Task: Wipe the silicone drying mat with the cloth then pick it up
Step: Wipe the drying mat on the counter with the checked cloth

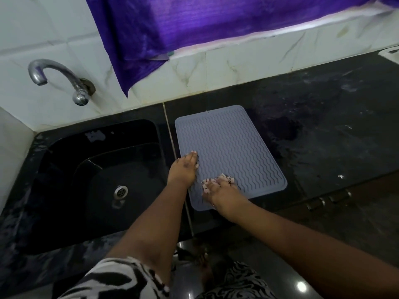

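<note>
A grey silicone drying mat with wavy ridges lies flat on the black countertop, just right of the sink. My left hand rests on the mat's left edge with fingers straight, pointing away from me. My right hand lies on the mat's near part, fingers spread and flat on the ridges. No cloth shows in either hand or anywhere in view.
A black sink with a metal drain sits to the left, under a chrome tap on the tiled wall. A purple curtain hangs behind. The counter's front edge runs close to the mat's near end.
</note>
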`<state>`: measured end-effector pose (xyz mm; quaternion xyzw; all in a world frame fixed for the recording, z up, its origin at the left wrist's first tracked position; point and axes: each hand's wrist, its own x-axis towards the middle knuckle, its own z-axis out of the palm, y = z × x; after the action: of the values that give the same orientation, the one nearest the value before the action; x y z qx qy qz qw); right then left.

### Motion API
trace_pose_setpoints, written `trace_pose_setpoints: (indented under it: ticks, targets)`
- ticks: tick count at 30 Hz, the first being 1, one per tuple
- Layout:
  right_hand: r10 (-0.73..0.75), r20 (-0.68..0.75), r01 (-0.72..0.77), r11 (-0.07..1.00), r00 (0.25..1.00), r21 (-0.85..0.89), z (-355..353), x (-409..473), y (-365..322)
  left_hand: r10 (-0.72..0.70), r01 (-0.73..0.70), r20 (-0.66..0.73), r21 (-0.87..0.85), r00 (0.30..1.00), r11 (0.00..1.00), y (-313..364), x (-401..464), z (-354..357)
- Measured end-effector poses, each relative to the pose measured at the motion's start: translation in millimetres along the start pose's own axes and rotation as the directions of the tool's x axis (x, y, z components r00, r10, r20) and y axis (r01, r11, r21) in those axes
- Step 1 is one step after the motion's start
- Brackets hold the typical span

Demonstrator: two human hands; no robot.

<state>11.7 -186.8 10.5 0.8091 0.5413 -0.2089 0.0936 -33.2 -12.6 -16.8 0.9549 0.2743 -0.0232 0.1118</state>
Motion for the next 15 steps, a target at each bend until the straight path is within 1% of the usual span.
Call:
trace_pose_setpoints:
  ticks: [2, 3, 5, 6, 7, 8, 9, 10, 11, 13, 14, 15]
  targets:
    - [-0.029, 0.052, 0.034, 0.995, 0.998, -0.097, 13, -18, -4, -0.046, 0.045, 0.026, 0.033, 0.999, 0.998, 4, 1, -3]
    - [-0.046, 0.089, 0.056, 0.992, 0.995, -0.115, 15, -28, -6, -0.059, 0.057, 0.044, 0.048, 0.997, 0.997, 4, 2, -3]
    - [-0.093, 0.136, 0.104, 0.992, 0.986, -0.075, 7, -44, -3, -0.063, 0.06, 0.061, 0.049, 0.996, 0.997, 4, -1, -3]
    - [-0.112, 0.118, 0.109, 0.994, 0.987, 0.032, -2, -52, 1, -0.055, 0.052, 0.069, 0.043, 0.996, 0.998, 5, -2, -4]
    - [-0.125, 0.069, 0.105, 0.964, 0.99, 0.243, -15, -58, 10, -0.049, 0.046, 0.078, 0.038, 0.996, 0.998, 6, -4, -6]
    - [-0.105, 0.066, 0.06, 0.875, 0.992, 0.481, -28, -62, 21, -0.045, 0.042, 0.071, 0.042, 0.997, 0.998, 5, -7, -5]
    - [-0.092, 0.093, 0.008, 0.748, 0.991, 0.663, -45, -65, 32, -0.04, 0.038, 0.046, 0.047, 0.998, 0.998, 4, -11, -4]
    - [-0.088, 0.091, -0.015, 0.628, 0.992, 0.778, -61, -66, 43, -0.035, 0.034, 0.03, 0.055, 0.999, 0.998, 4, -14, -5]
    - [-0.052, 0.07, -0.034, 0.514, 0.996, 0.857, -72, -65, 54, -0.042, 0.041, 0.027, 0.042, 0.999, 0.998, 5, -17, -6]
    - [0.022, 0.038, -0.042, 0.223, 0.999, 0.974, -86, -53, 69, -0.075, 0.074, 0.06, 0.018, 0.995, 0.997, 9, -22, -8]
    - [0.05, 0.073, -0.075, 0.042, 0.996, 0.996, -90, -46, 75, -0.097, 0.096, 0.075, 0.011, 0.993, 0.995, 13, -24, -9]
    - [0.059, 0.119, -0.112, -0.109, 0.991, 0.988, -91, -38, 81, -0.111, 0.111, 0.088, 0.008, 0.99, 0.994, 17, -24, -12]
